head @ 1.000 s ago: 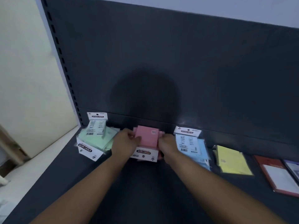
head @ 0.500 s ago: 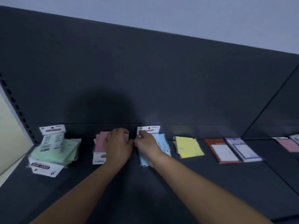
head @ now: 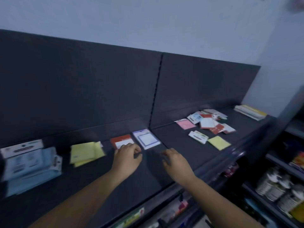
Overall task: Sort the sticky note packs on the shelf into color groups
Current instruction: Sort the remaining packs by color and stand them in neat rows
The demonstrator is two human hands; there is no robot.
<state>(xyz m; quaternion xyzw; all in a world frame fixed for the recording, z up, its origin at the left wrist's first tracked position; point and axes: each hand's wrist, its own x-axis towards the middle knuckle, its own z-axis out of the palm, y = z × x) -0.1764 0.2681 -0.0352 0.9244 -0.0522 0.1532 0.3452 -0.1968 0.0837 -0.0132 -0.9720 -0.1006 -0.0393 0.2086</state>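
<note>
Along the dark shelf (head: 148,175) lie grouped packs: blue packs (head: 31,163) at far left, yellow packs (head: 85,152), a red pack (head: 121,141) and a purple-edged pack (head: 146,139). Further right lies a mixed heap of packs (head: 209,122), with a pink pack (head: 185,124), a white-carded pack (head: 198,137) and a loose yellow pack (head: 218,142) near it. My left hand (head: 127,157) hovers just in front of the red pack, fingers curled, holding nothing. Beside it to the right, my right hand (head: 176,160) is over bare shelf, also without a pack.
A stack of flat yellow-and-white items (head: 250,111) lies at the shelf's far right end. Lower shelves at right hold bottles (head: 278,188) and other goods. The dark back panel (head: 98,83) rises behind the packs.
My view has swung right. Both hands left the pink and blue packs and moved right, now in front of the red and purple-edged packs. The mixed heap has come into view.
</note>
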